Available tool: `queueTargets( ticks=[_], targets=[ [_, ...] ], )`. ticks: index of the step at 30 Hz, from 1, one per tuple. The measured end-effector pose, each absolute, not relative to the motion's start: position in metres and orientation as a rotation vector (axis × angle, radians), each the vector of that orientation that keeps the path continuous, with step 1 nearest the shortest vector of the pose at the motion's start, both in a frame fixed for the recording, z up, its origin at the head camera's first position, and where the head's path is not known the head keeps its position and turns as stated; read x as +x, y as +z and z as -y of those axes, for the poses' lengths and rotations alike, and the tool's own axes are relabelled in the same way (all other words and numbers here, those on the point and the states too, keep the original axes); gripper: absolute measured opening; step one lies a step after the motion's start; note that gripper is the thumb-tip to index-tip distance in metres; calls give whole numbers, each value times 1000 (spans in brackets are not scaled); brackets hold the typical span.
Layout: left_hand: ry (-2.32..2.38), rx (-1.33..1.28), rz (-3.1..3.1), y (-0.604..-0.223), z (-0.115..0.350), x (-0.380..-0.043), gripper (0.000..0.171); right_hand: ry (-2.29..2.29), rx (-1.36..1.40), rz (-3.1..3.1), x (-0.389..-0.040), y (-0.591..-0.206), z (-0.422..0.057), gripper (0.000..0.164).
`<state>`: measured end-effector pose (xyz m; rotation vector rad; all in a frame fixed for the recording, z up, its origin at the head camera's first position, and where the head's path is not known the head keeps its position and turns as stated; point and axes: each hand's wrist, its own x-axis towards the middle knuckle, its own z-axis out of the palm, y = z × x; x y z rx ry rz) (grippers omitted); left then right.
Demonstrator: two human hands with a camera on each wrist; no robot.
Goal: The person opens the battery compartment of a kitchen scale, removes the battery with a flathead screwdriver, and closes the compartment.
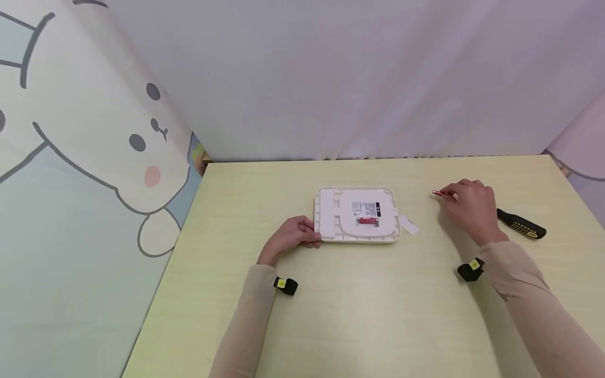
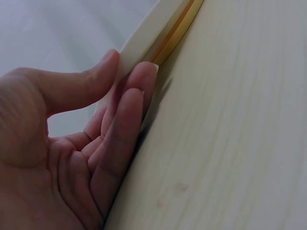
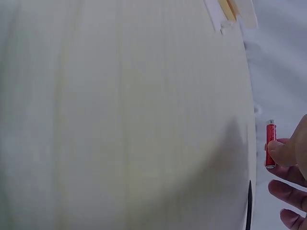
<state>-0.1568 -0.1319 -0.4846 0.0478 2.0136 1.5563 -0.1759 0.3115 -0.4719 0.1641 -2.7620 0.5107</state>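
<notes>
A white flat rectangular device (image 1: 364, 240) lies back side up on the table, with a label and an uncovered battery compartment that has a red battery (image 1: 367, 221) in it. At its near left corner my left hand (image 1: 293, 235) grips the edge, thumb on top and fingers curled against the side. To the right of the device, my right hand (image 1: 472, 207) pinches another red battery (image 3: 271, 143) between thumb and fingers, held above the table. A small white cover (image 1: 409, 224) lies beside the device's right edge.
A black handheld tool with yellow dots (image 1: 521, 224) lies right of my right hand, partly behind the wrist. The light wood table (image 1: 368, 310) ends at a pale curtain (image 1: 331, 79) at the back. A cartoon-print cloth (image 1: 85, 252) hangs along the left.
</notes>
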Motion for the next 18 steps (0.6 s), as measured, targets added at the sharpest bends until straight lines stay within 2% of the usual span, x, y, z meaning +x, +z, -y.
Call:
queueTargets(
  ticks=[18],
  targets=[
    [1576,46,-1997,-486,132,-157,18,540,106,2885,-175,-482,-313,14]
  ],
)
